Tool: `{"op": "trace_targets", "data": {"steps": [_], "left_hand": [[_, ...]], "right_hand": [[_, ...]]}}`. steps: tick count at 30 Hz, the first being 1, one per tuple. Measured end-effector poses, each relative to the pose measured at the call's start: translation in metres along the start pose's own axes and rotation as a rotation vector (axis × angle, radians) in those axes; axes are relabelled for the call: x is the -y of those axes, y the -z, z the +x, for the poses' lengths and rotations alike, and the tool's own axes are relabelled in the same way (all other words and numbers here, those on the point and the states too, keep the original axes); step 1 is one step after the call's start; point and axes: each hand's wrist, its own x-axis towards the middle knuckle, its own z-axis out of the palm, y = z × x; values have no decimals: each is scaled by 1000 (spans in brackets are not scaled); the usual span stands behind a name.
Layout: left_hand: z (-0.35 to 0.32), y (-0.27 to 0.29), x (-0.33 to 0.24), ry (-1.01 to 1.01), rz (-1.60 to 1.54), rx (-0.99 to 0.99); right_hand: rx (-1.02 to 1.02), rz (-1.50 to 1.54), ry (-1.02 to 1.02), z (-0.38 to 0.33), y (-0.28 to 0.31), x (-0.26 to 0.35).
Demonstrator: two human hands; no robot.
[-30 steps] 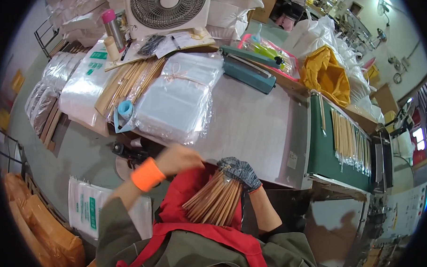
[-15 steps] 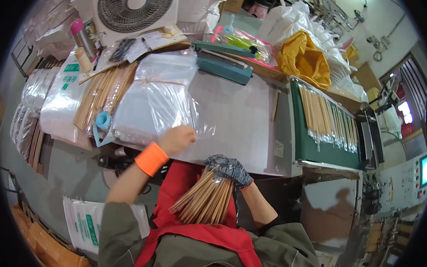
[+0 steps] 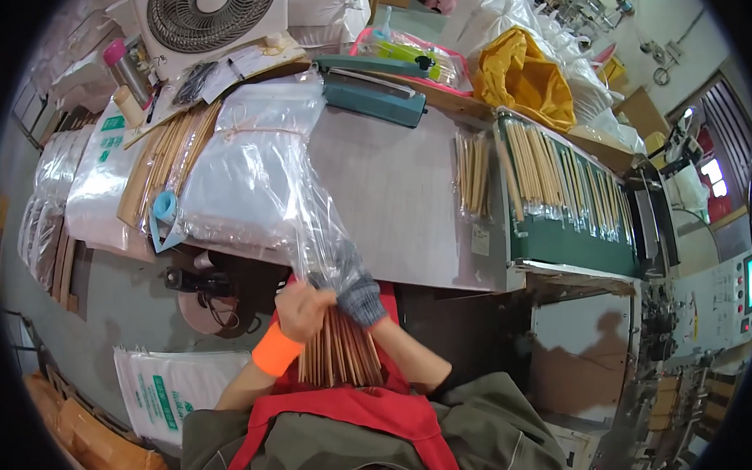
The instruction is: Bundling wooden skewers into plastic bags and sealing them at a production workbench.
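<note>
Below the table edge, over my red apron, a bundle of thin wooden sticks (image 3: 339, 352) points down toward me. My right hand (image 3: 355, 290), in a grey knit glove, is closed round the top of the bundle, its fingers partly hidden by clear plastic. A clear plastic bag (image 3: 313, 212) stretches from the stack on the table down over the glove. My bare left hand (image 3: 306, 310), with an orange wristband (image 3: 277, 351), is closed on the lower edge of this bag, beside the sticks.
A stack of clear bags (image 3: 241, 177) lies on the table's left, near a blue tape roll (image 3: 166, 207). A teal sealer (image 3: 375, 98) stands behind. Bagged sticks (image 3: 473, 178) lie at right, beside more packs on a green surface (image 3: 550, 250). A fan (image 3: 213, 62) is at back left.
My left hand came down from the bag stack to the bundle, drawing a bag along. The sticks now point straighter down. A stick pack now lies at the table's right.
</note>
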Motion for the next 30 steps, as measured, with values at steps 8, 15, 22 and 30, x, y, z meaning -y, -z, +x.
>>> {"op": "trace_targets", "data": {"steps": [8, 15, 22, 30], "left_hand": [[-99, 50, -40, 549, -178, 144], [-54, -13, -14, 607, -172, 71], [-123, 65, -14, 38, -171, 815], [67, 49, -10, 405, -278, 231]], "right_hand": [[224, 451, -453, -163, 52, -7], [-489, -351, 175, -105, 26, -34], [52, -575, 227, -188, 14, -57], [-177, 11, 398, -57, 112, -6]]}}
